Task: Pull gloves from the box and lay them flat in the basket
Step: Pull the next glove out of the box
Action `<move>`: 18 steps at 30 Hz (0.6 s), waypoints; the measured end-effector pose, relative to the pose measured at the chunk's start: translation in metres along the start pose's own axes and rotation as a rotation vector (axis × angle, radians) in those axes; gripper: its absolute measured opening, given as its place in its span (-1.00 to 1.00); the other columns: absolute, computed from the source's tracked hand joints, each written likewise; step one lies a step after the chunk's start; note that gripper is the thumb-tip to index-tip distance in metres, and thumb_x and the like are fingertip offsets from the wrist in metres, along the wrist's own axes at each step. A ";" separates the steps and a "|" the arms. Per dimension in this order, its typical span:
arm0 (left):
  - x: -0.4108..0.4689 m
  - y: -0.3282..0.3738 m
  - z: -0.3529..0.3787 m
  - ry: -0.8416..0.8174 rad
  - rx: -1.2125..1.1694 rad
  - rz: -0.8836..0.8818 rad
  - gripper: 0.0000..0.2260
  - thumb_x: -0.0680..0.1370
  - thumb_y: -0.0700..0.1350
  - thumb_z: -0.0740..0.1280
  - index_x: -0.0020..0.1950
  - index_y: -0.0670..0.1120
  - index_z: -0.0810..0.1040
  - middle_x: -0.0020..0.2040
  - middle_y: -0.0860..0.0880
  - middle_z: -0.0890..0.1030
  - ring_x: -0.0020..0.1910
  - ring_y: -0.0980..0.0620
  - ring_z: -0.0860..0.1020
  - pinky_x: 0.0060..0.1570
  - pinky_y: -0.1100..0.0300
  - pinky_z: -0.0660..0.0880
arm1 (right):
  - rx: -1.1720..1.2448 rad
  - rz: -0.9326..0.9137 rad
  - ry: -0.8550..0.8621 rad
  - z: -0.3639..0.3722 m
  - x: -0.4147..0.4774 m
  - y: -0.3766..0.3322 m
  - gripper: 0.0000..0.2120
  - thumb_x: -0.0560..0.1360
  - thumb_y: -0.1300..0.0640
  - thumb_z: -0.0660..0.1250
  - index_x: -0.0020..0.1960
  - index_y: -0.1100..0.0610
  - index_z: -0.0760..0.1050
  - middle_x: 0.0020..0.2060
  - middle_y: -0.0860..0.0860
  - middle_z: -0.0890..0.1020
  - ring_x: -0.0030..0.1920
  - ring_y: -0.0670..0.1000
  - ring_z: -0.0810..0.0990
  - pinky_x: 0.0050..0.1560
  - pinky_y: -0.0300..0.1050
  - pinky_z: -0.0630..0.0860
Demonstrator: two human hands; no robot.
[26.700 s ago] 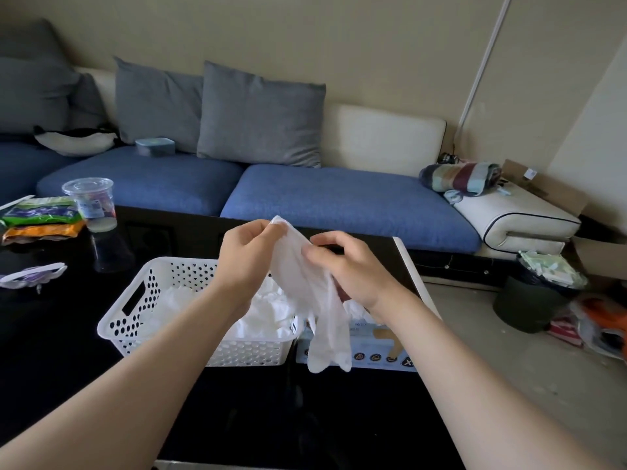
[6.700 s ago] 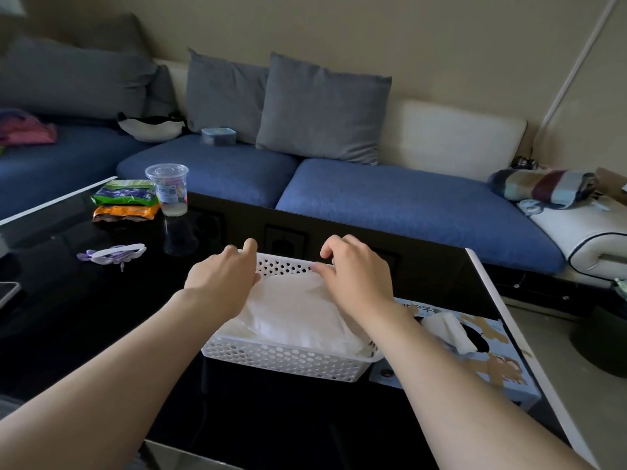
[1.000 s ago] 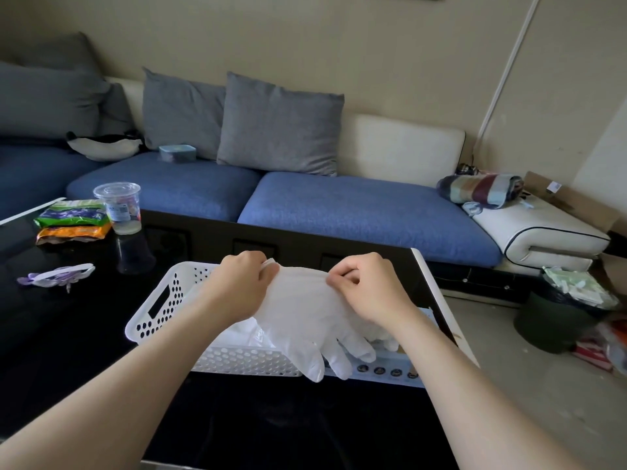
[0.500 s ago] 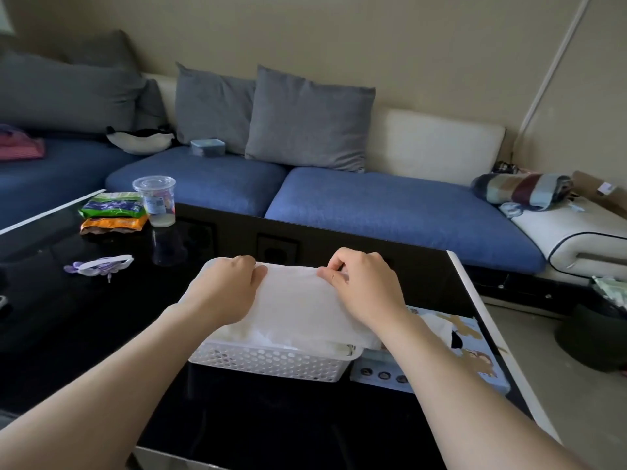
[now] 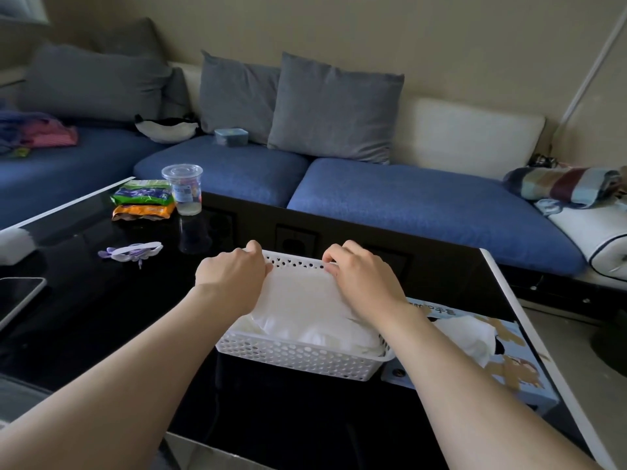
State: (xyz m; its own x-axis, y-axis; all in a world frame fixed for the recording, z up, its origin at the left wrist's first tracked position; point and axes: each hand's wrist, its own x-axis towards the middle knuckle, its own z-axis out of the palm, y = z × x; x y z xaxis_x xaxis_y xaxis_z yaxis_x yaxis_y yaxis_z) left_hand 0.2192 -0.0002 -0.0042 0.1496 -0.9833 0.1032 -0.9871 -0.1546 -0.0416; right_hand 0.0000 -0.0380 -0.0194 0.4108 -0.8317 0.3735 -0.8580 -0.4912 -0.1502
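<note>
Glove [image 5: 300, 293], pinched by left hand [image 5: 230, 283] and right hand [image 5: 363, 283], is held flat on heaped basket [image 5: 298, 358]; box [image 5: 509, 371] is judged unemptied.

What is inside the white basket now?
White gloves fill the basket; the left hand and right hand pinch the top glove at its far edge. The basket's floor beneath them is covered.

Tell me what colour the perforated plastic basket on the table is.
White; the perforated plastic basket shows best in the head view.
</note>
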 end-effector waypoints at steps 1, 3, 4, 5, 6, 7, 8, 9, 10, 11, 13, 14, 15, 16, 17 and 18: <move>0.001 0.001 0.000 0.002 0.025 -0.006 -0.72 0.76 0.13 0.06 0.09 -0.07 0.28 -0.21 0.01 0.45 -0.24 -0.06 0.48 -0.36 0.08 0.30 | -0.008 -0.009 -0.002 0.002 0.000 0.001 -0.82 0.77 0.00 0.20 0.19 0.05 0.54 0.01 -0.07 0.49 -0.22 -0.02 0.50 -0.35 -0.20 0.27; 0.001 0.004 0.000 0.003 0.049 -0.014 -0.72 0.75 0.15 0.10 0.15 -0.07 0.29 -0.24 0.02 0.45 -0.26 -0.05 0.48 -0.41 0.09 0.27 | -0.020 -0.029 -0.016 0.002 0.001 0.002 -0.83 0.76 0.02 0.23 0.22 0.05 0.55 0.05 -0.05 0.51 -0.16 -0.03 0.50 -0.29 -0.17 0.35; 0.000 0.006 -0.001 0.004 0.052 -0.026 -0.70 0.74 0.17 0.11 0.18 -0.07 0.29 -0.26 0.02 0.44 -0.30 -0.03 0.47 -0.44 0.11 0.25 | -0.027 -0.042 -0.021 0.001 0.001 0.002 -0.83 0.74 0.03 0.26 0.23 0.06 0.57 0.07 -0.04 0.54 -0.09 -0.02 0.51 -0.21 -0.15 0.40; 0.000 0.008 -0.003 0.015 0.059 -0.043 -0.67 0.72 0.21 0.12 0.19 -0.06 0.29 -0.25 0.02 0.45 -0.33 -0.01 0.44 -0.45 0.12 0.24 | -0.041 -0.054 -0.020 0.000 0.001 0.003 -0.83 0.73 0.05 0.29 0.24 0.06 0.59 0.08 -0.03 0.56 -0.04 -0.01 0.52 -0.13 -0.14 0.43; -0.001 0.011 -0.006 0.033 0.074 -0.061 -0.64 0.71 0.25 0.14 0.19 -0.05 0.29 -0.22 0.01 0.47 -0.31 -0.01 0.43 -0.44 0.12 0.24 | -0.050 -0.056 -0.021 -0.002 0.002 0.002 -0.84 0.73 0.07 0.30 0.25 0.06 0.60 0.08 -0.03 0.57 0.00 0.00 0.52 -0.08 -0.13 0.44; -0.002 0.014 -0.009 0.058 0.093 -0.075 -0.61 0.68 0.27 0.16 0.20 -0.05 0.31 -0.14 -0.01 0.48 -0.24 -0.02 0.43 -0.41 0.12 0.26 | -0.042 -0.044 -0.024 -0.005 0.001 0.002 -0.84 0.72 0.08 0.30 0.24 0.06 0.61 0.07 -0.04 0.56 0.00 -0.01 0.53 -0.08 -0.14 0.45; -0.002 0.016 -0.011 0.082 0.105 -0.075 -0.59 0.67 0.28 0.20 0.23 -0.05 0.34 -0.04 -0.04 0.49 -0.14 -0.04 0.43 -0.35 0.11 0.30 | -0.019 -0.023 -0.036 -0.009 0.001 0.001 -0.85 0.73 0.07 0.30 0.23 0.04 0.61 0.06 -0.05 0.55 -0.01 -0.01 0.53 -0.09 -0.14 0.48; -0.002 0.019 -0.012 0.092 0.101 -0.057 -0.58 0.66 0.27 0.24 0.26 -0.06 0.36 0.05 -0.07 0.50 -0.04 -0.07 0.45 -0.27 0.09 0.34 | 0.009 -0.001 -0.059 -0.014 0.002 0.000 -0.84 0.73 0.05 0.29 0.22 0.03 0.61 0.05 -0.06 0.55 -0.02 -0.02 0.55 -0.09 -0.13 0.51; -0.003 0.021 -0.012 0.083 0.076 -0.016 -0.59 0.66 0.24 0.26 0.29 -0.06 0.38 0.13 -0.08 0.50 0.06 -0.10 0.49 -0.20 0.07 0.36 | 0.037 0.024 -0.097 -0.019 0.001 -0.001 -0.83 0.73 0.01 0.29 0.23 0.01 0.61 0.05 -0.06 0.54 -0.03 -0.03 0.56 -0.08 -0.12 0.54; -0.004 0.023 -0.011 0.057 0.039 0.042 -0.61 0.66 0.21 0.27 0.30 -0.05 0.39 0.18 -0.08 0.50 0.13 -0.12 0.52 -0.15 0.06 0.37 | 0.056 0.044 -0.148 -0.023 0.000 0.000 -0.80 0.72 -0.04 0.30 0.26 -0.01 0.61 0.05 -0.07 0.54 -0.03 -0.03 0.57 -0.05 -0.10 0.55; -0.005 0.025 -0.007 -0.034 -0.045 0.166 -0.65 0.67 0.18 0.27 0.32 -0.02 0.41 0.21 -0.06 0.50 0.16 -0.12 0.55 -0.12 0.07 0.42 | 0.077 0.071 -0.271 -0.030 -0.002 0.000 -0.70 0.69 -0.14 0.34 0.35 -0.05 0.56 0.05 -0.08 0.54 -0.01 -0.02 0.58 0.00 -0.05 0.58; -0.006 0.026 -0.006 -0.083 -0.077 0.220 -0.64 0.67 0.19 0.27 0.34 0.00 0.43 0.23 -0.04 0.50 0.16 -0.10 0.56 -0.08 0.06 0.47 | 0.096 0.087 -0.330 -0.033 -0.004 0.000 -0.64 0.66 -0.18 0.37 0.40 -0.07 0.53 0.05 -0.07 0.54 0.00 -0.02 0.58 0.01 -0.03 0.58; -0.007 0.026 -0.005 -0.128 -0.100 0.260 -0.63 0.67 0.20 0.26 0.37 0.02 0.43 0.27 -0.03 0.50 0.17 -0.09 0.57 -0.01 0.04 0.53 | 0.121 0.110 -0.385 -0.037 -0.006 0.000 -0.58 0.63 -0.22 0.39 0.42 -0.10 0.51 0.06 -0.06 0.54 -0.01 -0.02 0.58 -0.01 -0.03 0.57; -0.007 0.026 -0.003 -0.168 -0.118 0.286 -0.61 0.67 0.21 0.25 0.40 0.04 0.43 0.30 -0.02 0.49 0.18 -0.09 0.57 0.08 0.00 0.56 | 0.141 0.134 -0.436 -0.040 -0.007 -0.001 -0.54 0.60 -0.26 0.41 0.44 -0.13 0.49 0.06 -0.07 0.52 -0.03 -0.03 0.57 -0.06 -0.05 0.54; -0.006 0.026 -0.002 -0.207 -0.135 0.300 -0.59 0.67 0.23 0.25 0.43 0.06 0.42 0.33 -0.01 0.47 0.20 -0.08 0.57 0.14 -0.04 0.56 | 0.155 0.150 -0.480 -0.043 -0.008 -0.002 -0.50 0.57 -0.29 0.44 0.44 -0.16 0.48 0.07 -0.07 0.50 -0.04 -0.03 0.57 -0.10 -0.07 0.50; -0.006 0.026 0.000 -0.247 -0.156 0.305 -0.58 0.67 0.25 0.24 0.45 0.08 0.40 0.36 -0.01 0.45 0.22 -0.08 0.56 0.18 -0.06 0.55 | 0.165 0.160 -0.518 -0.047 -0.009 -0.004 -0.46 0.54 -0.31 0.46 0.45 -0.18 0.46 0.08 -0.07 0.48 -0.03 -0.03 0.57 -0.12 -0.08 0.48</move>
State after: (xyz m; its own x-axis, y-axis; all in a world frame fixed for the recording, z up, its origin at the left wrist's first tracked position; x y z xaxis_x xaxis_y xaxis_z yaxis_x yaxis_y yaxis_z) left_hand 0.1924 0.0016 -0.0060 -0.1603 -0.9781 -0.1328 -0.9822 0.1447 0.1197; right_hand -0.0144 -0.0162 0.0206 0.4133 -0.8968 -0.1578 -0.8795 -0.3482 -0.3243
